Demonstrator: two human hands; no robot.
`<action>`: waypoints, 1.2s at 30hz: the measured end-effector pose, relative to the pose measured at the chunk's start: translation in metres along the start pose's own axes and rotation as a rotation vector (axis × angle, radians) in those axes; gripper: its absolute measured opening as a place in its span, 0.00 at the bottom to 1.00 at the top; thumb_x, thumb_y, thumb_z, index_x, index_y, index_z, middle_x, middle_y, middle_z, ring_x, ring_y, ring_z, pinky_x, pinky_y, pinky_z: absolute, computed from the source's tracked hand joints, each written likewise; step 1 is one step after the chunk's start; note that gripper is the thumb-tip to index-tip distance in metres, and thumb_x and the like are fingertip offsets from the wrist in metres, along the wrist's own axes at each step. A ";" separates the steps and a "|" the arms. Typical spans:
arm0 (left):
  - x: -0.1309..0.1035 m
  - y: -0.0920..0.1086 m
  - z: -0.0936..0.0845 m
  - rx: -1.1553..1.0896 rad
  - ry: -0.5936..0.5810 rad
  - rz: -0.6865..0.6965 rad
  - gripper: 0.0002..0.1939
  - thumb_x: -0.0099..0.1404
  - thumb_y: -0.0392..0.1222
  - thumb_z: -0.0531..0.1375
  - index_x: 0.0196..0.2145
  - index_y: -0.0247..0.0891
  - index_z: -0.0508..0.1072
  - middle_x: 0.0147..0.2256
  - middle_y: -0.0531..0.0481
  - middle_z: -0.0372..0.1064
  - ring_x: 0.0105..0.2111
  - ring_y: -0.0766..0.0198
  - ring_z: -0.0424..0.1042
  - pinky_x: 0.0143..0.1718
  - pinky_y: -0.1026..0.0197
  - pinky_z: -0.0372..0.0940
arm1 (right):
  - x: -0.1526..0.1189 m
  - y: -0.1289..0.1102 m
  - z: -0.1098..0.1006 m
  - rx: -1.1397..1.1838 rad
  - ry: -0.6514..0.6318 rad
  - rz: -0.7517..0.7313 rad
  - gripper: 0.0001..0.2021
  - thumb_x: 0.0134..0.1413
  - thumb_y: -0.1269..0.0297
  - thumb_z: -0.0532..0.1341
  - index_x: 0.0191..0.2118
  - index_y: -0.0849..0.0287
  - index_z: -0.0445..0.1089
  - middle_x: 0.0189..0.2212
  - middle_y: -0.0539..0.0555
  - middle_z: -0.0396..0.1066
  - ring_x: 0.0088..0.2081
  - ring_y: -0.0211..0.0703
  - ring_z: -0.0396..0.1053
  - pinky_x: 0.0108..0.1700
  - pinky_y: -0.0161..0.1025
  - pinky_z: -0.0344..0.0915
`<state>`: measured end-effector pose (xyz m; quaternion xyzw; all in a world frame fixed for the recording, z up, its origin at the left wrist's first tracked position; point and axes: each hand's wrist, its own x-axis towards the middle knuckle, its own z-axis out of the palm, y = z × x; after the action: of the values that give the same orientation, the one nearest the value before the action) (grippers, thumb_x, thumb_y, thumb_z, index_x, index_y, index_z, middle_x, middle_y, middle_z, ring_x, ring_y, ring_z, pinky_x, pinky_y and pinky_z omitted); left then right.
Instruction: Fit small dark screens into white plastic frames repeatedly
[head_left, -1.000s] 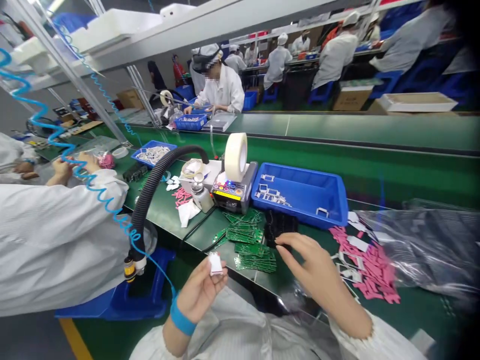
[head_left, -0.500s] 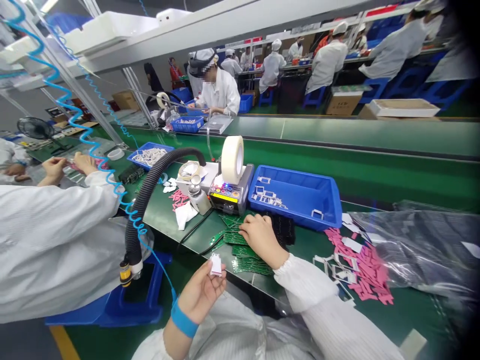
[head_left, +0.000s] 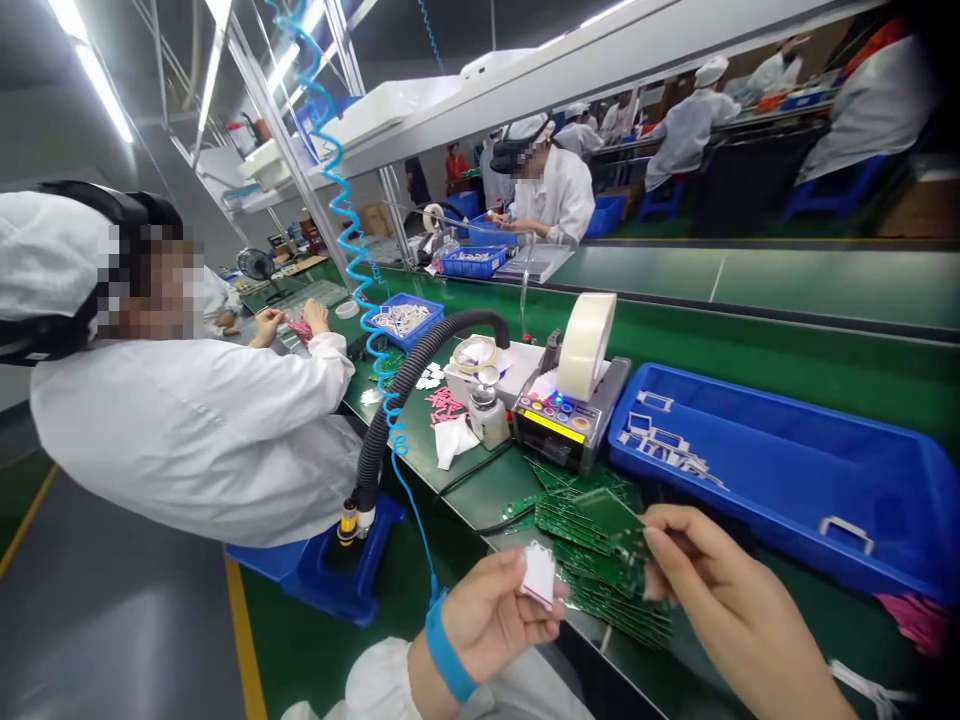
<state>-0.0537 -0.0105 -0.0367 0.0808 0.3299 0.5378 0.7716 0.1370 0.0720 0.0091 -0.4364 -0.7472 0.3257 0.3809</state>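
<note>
I have the left hand (head_left: 499, 610) clamped on a small white piece (head_left: 538, 575), thumb on one side and fingers curled behind it, held just in front of the near edge of the worktop (head_left: 478, 488). The right hand (head_left: 739, 600) has its thumb and forefinger pinched together on the corner of a thin green board (head_left: 611, 512), which sits tilted over the pile of green boards (head_left: 626, 612); I can't tell from here whether its far edge touches the ones beneath. As I judge it, picking out a single board is done or nearly so, while the white piece and that board are apart, with nothing joining them. Plenty is left: the pile holds many more boards, fanned and overlapping (too blurred for me to count). Behind the right hand, the blue tray (head_left: 787, 470) has a loose cluster of white frames (head_left: 664, 440) toward its left end and a lone frame (head_left: 847, 532) at the near right, so most of its floor is bare. I can't make out whether those frames are finished or waiting. The tape machine (head_left: 555, 435), with its big roll (head_left: 586, 345), stands beside the tray, and neither hand is touching it.
</note>
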 end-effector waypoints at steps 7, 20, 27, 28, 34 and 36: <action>-0.013 0.004 0.029 0.053 -0.167 -0.039 0.22 0.50 0.48 0.67 0.38 0.30 0.74 0.28 0.45 0.74 0.25 0.65 0.74 0.25 0.65 0.67 | -0.011 -0.035 -0.015 0.158 -0.174 -0.320 0.03 0.52 0.62 0.63 0.30 0.53 0.71 0.36 0.52 0.75 0.33 0.40 0.75 0.34 0.29 0.72; -0.031 0.006 0.065 0.147 -0.336 -0.098 0.16 0.54 0.46 0.65 0.39 0.37 0.75 0.30 0.45 0.78 0.27 0.64 0.76 0.29 0.64 0.70 | -0.035 -0.048 -0.021 0.327 -0.019 0.022 0.09 0.49 0.63 0.64 0.39 0.55 0.73 0.35 0.55 0.75 0.35 0.42 0.72 0.30 0.35 0.70; -0.032 0.008 0.059 0.199 -0.313 -0.116 0.18 0.52 0.50 0.66 0.38 0.36 0.77 0.27 0.45 0.78 0.24 0.64 0.75 0.23 0.67 0.67 | -0.029 -0.052 -0.019 0.316 -0.098 0.105 0.08 0.53 0.61 0.60 0.36 0.55 0.75 0.26 0.50 0.73 0.25 0.35 0.67 0.25 0.32 0.65; -0.032 0.009 0.058 0.205 -0.309 -0.115 0.19 0.52 0.50 0.65 0.38 0.35 0.77 0.27 0.45 0.78 0.24 0.64 0.75 0.24 0.67 0.67 | -0.029 -0.053 -0.018 0.317 -0.100 0.113 0.08 0.53 0.62 0.60 0.36 0.56 0.75 0.26 0.50 0.73 0.25 0.35 0.67 0.25 0.32 0.65; -0.031 0.014 0.057 0.265 -0.299 -0.109 0.22 0.52 0.53 0.65 0.37 0.32 0.78 0.26 0.45 0.77 0.21 0.66 0.73 0.24 0.66 0.66 | -0.027 -0.056 -0.013 0.337 -0.110 0.155 0.08 0.51 0.64 0.60 0.36 0.57 0.75 0.23 0.49 0.71 0.23 0.35 0.65 0.23 0.32 0.62; -0.030 0.015 0.055 0.286 -0.293 -0.115 0.23 0.51 0.54 0.64 0.36 0.31 0.78 0.26 0.45 0.77 0.21 0.66 0.72 0.23 0.67 0.66 | -0.026 -0.056 -0.012 0.306 -0.125 0.139 0.08 0.52 0.64 0.60 0.37 0.57 0.75 0.25 0.50 0.72 0.24 0.36 0.66 0.24 0.32 0.63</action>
<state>-0.0385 -0.0184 0.0259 0.2478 0.2911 0.4233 0.8214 0.1332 0.0280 0.0542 -0.4028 -0.6793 0.4877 0.3722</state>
